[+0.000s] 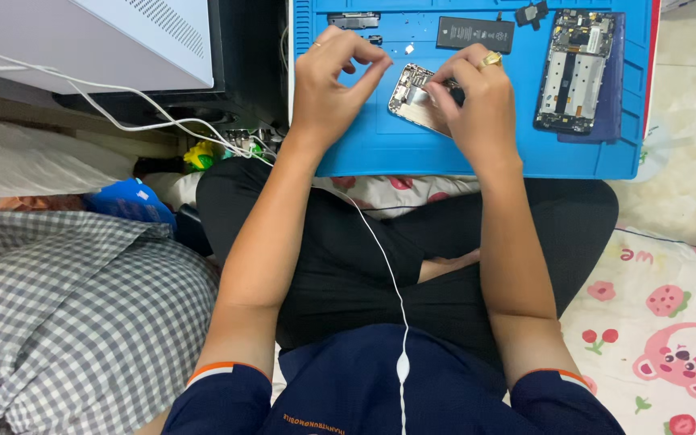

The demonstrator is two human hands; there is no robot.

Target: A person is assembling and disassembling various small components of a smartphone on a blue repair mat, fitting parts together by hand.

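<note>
A blue repair mat lies in front of my crossed legs. On it an opened phone body with bare circuitry rests tilted, and my right hand, wearing a gold ring, grips its right side. My left hand hovers just left of the phone, thumb and forefinger pinched together; whether a tiny part sits between them cannot be told. A small white piece lies on the mat between my hands.
A black battery, a second opened phone frame on a dark pad, and small black parts lie on the mat's far side. A white device with cables stands left. Checked cloth lies lower left. A patterned sheet lies to my right.
</note>
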